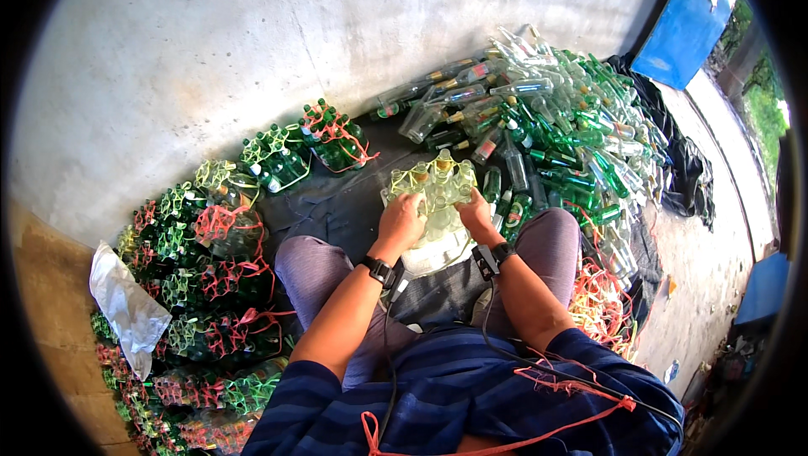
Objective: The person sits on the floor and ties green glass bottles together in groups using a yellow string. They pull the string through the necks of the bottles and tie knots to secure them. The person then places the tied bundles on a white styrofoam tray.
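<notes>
left hand (401,222) | right hand (475,213) | both grip clear-bottle bundle (433,191) | necks upright

Both hands, left hand (401,222) and right hand (476,212), rest on a cluster of clear bottles (431,191) between the knees, probably strapped together; loose bottle pile (551,128) ahead right, tied bundles (220,262) stacked left on concrete floor (194,43).

White crumpled plastic bag (124,306) lying far left, beside tied bottle bundles (220,288).
</notes>
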A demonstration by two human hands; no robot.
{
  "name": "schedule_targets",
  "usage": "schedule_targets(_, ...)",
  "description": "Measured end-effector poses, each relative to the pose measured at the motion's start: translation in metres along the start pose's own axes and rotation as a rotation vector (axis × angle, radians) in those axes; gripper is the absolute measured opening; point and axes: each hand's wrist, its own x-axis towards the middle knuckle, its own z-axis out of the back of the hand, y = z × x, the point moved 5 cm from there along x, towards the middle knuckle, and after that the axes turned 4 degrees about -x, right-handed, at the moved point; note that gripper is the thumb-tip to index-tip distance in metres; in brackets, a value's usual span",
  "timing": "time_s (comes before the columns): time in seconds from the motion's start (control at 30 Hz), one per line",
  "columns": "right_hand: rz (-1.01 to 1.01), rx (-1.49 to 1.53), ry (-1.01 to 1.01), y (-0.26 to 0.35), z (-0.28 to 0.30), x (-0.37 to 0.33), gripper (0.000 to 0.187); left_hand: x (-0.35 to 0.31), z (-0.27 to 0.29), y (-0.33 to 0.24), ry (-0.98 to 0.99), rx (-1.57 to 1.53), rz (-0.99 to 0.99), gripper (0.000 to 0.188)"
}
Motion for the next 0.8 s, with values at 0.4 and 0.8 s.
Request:
schedule_targets(0.4,0.027,-0.148,0.026,0.0,0.001,-0.001,0.048,-0.017,0.026,0.015,0.196,0.028,0.595,0.093)
schedule_targets(0.8,0.05,-0.13,-0.045,0.008,-0.007,-0.068,0.039,0.005,0.01,0.054,0.048,0.07,0.273,0.052)
